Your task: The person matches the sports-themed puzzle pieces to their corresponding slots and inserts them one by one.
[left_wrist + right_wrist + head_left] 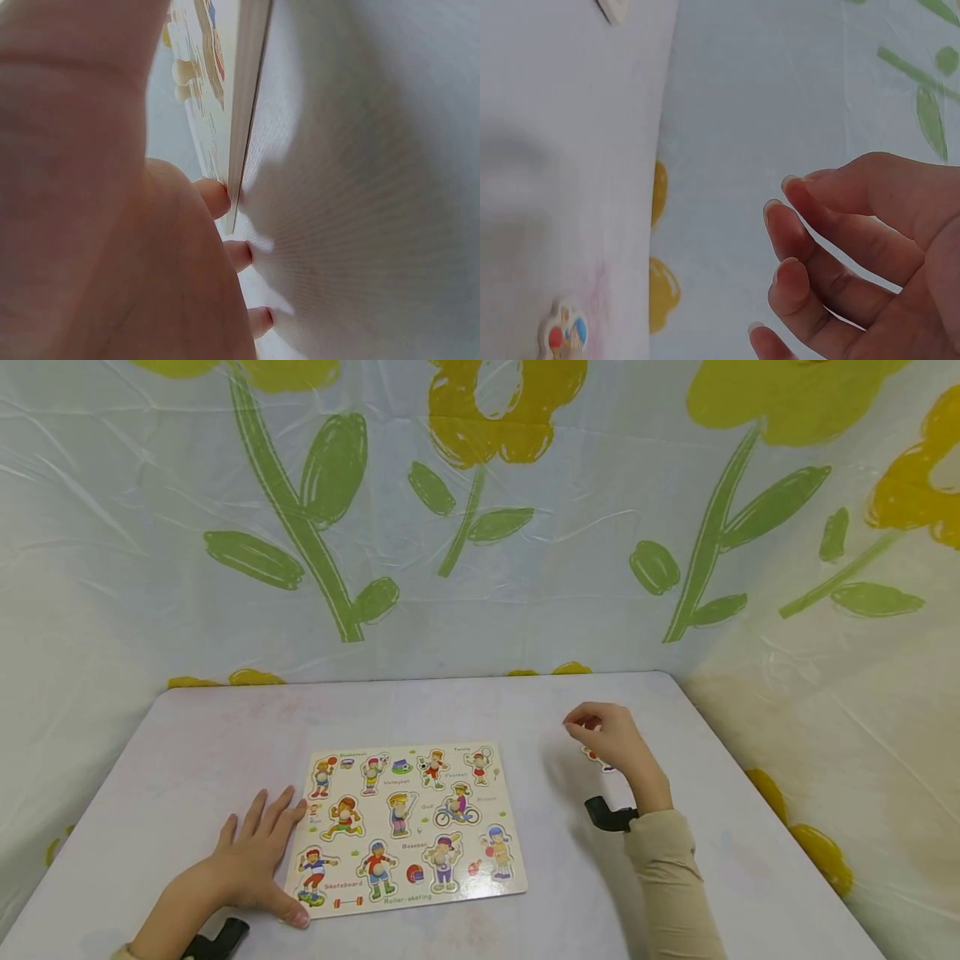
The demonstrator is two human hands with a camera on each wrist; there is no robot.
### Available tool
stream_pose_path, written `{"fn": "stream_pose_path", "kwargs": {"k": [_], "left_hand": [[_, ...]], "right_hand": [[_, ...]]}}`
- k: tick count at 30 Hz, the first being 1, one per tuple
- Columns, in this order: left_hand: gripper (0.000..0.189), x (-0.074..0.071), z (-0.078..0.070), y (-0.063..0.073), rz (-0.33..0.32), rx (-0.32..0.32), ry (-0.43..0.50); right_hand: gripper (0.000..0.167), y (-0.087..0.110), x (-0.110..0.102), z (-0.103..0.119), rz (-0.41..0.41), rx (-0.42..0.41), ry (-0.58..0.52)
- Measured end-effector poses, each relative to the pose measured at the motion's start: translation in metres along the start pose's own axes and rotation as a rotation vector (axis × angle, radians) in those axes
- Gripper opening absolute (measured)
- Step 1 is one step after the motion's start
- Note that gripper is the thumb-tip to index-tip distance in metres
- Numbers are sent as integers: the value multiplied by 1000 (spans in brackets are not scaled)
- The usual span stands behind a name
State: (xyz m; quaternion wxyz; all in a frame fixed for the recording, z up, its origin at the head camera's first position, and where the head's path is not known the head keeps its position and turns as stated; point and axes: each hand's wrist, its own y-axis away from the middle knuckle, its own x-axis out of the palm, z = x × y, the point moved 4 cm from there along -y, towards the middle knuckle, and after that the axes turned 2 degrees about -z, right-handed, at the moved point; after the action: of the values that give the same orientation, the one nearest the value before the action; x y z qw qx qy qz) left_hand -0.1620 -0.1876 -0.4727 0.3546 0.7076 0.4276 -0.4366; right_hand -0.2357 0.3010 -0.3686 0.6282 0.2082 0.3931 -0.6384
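A wooden knob puzzle board (pixel 416 810) with cartoon sports figures lies flat on the table. Fingers spread, my left hand (pixel 251 860) rests along the board's left edge, its thumb at the near left corner. In the left wrist view, fingertips touch the side of the board (pixel 244 112), and round knobs (pixel 182 73) stick up from it. My right hand (pixel 611 739) hovers right of the board, thumb and index tips together, other fingers loosely bent, nothing between them. Partly hidden below it on the table is a loose puzzle piece (pixel 606 767); the right wrist view shows a figure-shaped piece (pixel 564 334) with blue and red.
The white table (pixel 225 727) ends at a back edge against a flower-printed curtain (pixel 525 610), which also rises on both sides. A black wrist device (pixel 609 815) sits at my right wrist, another (pixel 221 939) at my left. Beige sleeve covers my right forearm.
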Motion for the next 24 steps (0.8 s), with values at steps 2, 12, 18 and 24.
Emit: {"fn": "stream_pose_path", "kwargs": {"k": [2,12,18,24], "left_hand": [[151,-1,0,0,1,5,5],[153,4,4,-2,-29,-1,24],[153,1,1,-1,-8,-5,16],[150,-4,-5,0,21,-10,-18]], "right_hand": [[8,1,-6,-5,-17,7,1],[13,4,-13,-41,-59,105,58],[18,5,-5,-62,-6,192,96],[19,6,4,-78,54,260,126]]}}
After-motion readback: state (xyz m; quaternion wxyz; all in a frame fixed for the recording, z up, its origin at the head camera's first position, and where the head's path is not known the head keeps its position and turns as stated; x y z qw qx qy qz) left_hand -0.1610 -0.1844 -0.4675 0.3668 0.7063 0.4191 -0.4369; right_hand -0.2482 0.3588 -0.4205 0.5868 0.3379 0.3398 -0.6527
